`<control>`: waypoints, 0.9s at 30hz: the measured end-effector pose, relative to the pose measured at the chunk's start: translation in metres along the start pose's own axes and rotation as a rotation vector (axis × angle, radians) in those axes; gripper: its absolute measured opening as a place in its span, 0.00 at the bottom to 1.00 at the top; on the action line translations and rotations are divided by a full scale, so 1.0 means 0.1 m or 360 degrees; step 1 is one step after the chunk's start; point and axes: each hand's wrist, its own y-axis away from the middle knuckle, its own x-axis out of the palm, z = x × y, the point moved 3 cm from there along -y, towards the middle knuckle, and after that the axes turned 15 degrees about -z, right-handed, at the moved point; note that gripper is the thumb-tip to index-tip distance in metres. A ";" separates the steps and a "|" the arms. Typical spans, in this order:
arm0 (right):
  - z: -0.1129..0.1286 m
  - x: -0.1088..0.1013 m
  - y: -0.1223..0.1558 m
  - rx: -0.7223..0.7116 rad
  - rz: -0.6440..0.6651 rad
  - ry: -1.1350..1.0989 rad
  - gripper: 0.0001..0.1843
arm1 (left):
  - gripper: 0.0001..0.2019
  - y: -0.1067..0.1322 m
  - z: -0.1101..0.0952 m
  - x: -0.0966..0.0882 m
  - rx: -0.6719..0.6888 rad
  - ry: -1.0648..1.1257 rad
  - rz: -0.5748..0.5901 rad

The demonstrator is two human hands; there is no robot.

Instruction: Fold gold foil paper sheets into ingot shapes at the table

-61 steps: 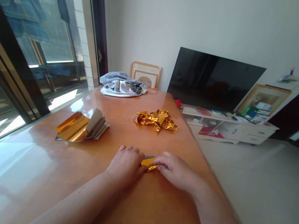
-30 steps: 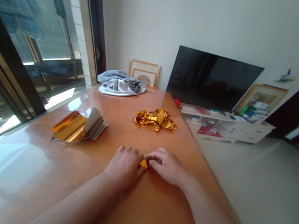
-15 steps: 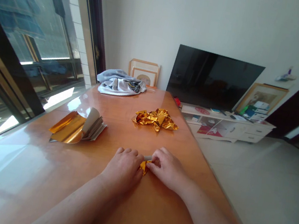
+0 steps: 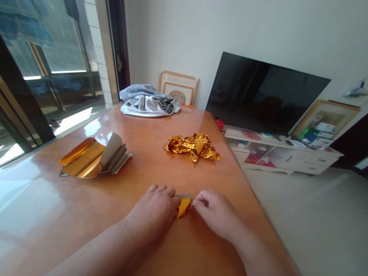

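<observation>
Between my hands, low over the wooden table, is a small piece of gold foil paper with a pale, greyish strip along its upper edge. My left hand is closed over the paper's left part and hides it. At its right corner, my right hand pinches the edge between thumb and curled fingers. Farther up the table lies a crumpled heap of gold foil paper. To the left sits a stack of gold paper sheets, its top sheets curled to show a pale back.
A bundle of light grey cloth rests at the table's far end. Beyond it, framed pictures lean against the wall. A large television stands above a white cabinet on the right. Glass sliding doors line the left side.
My right hand has shifted slightly right, away from my left hand. More of the gold paper shows between them. The view has turned slightly.
</observation>
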 end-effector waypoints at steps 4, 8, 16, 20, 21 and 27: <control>-0.07 0.00 -0.02 0.0175 0.0037 -0.0020 0.19 | 0.13 -0.01 0.00 0.02 0.0071 0.0090 0.0058; -0.07 0.00 -0.02 0.0178 0.0078 -0.0110 0.15 | 0.14 -0.01 0.02 0.03 0.0075 0.0105 0.0036; -0.10 0.05 -0.02 0.0148 0.0120 -0.0248 0.11 | 0.20 -0.02 0.04 0.08 0.0038 0.0073 0.0032; -0.14 0.05 0.00 0.0208 0.0057 -0.0134 0.06 | 0.19 -0.01 0.03 0.07 0.0040 0.0092 0.0054; -0.15 0.05 0.00 0.0212 0.0056 -0.0093 0.04 | 0.19 -0.02 0.03 0.06 0.0041 0.0097 0.0053; -0.09 0.05 0.00 0.0156 0.0074 -0.0060 0.07 | 0.20 -0.02 0.04 0.08 0.0044 0.0063 0.0034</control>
